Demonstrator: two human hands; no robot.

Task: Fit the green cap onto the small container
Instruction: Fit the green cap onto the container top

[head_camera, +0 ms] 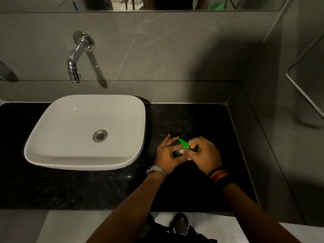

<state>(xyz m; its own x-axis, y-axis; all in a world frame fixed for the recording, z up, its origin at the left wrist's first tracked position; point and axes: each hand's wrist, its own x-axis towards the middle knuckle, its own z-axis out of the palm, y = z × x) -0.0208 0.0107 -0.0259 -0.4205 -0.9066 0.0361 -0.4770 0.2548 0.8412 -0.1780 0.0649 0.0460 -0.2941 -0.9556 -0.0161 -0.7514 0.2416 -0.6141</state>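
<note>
Both hands meet over the black granite counter (192,120), right of the sink. My left hand (166,153), with a metal watch at its wrist, wraps around a small dark container (178,152) that is mostly hidden by fingers. My right hand (203,153), with striped bands at its wrist, pinches a bright green cap (184,144). The cap is tilted and sits right at the top of the container. Whether it is seated on the container I cannot tell.
A white vessel sink (84,160) stands on the counter's left half, with a chrome wall tap (75,67) above it. Grey tiled walls close the back and the right side. A mirror's lower edge (140,10) runs along the top. The counter's front edge is near my body.
</note>
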